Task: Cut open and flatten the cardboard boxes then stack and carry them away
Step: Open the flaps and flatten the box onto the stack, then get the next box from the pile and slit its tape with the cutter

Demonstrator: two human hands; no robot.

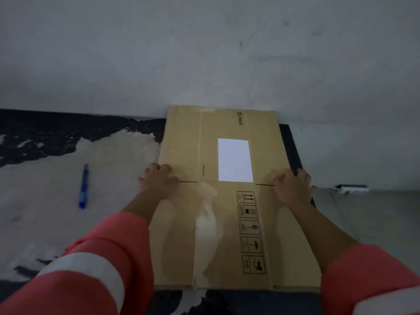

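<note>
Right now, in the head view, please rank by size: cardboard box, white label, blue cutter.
1. cardboard box
2. white label
3. blue cutter: about as long as the label, but far thinner.

One cardboard box (179, 246), one blue cutter (83, 186), one label (235, 160), two hands (159, 178) (292, 186).

left hand (158, 178), right hand (292, 186) on box (179, 235)

Tan cardboard box (225, 198), centre of the frame, bearing a plain white label (235, 160) and a column of black printed symbols (250, 231). Blue pen-shaped tool (83, 186) at left on a floor (45, 212) blotched black and off-white. Pale grey wall (204, 53) above. Coral-pink sleeves (109, 235), lower corners, the left with a white band (91, 267).
</note>
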